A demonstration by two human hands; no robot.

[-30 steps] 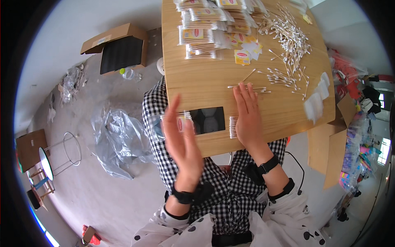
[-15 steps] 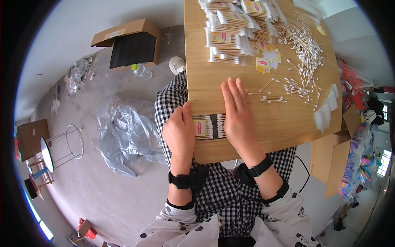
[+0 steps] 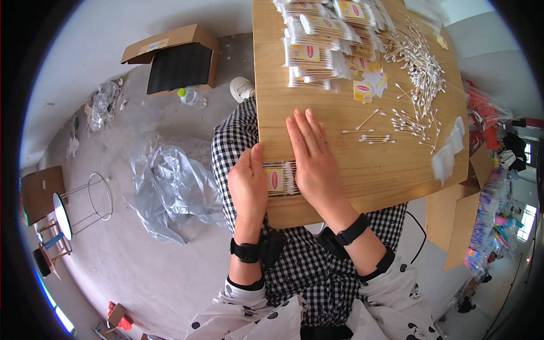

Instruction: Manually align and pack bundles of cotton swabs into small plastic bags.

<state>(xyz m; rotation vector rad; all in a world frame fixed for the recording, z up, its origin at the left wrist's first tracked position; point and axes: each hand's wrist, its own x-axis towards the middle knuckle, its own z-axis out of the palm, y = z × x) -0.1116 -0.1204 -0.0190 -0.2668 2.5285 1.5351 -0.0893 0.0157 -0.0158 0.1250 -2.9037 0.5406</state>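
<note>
At the table's left edge, a flat row of cotton swabs with a yellow-and-white label card lies between my hands. My left hand is closed round the row's left end, its thumb pointing up; the curled fingertips are hidden. Flat on the row's right end rests my right hand, its fingers stretched out and held close together. That palm covers the swab tips under it. Beyond my right fingers lie a few loose swabs. Further back spreads a large heap of loose swabs.
Filled swab packs are stacked at the back of the wooden table. Label cards lie beside them. Clear empty bags sit near the right edge. A cardboard box stands right of the table; plastic sheeting covers floor at left.
My right hand has slid left toward my left hand, now covering the dark gap and the second group of swab tips. My left hand keeps its hold.
</note>
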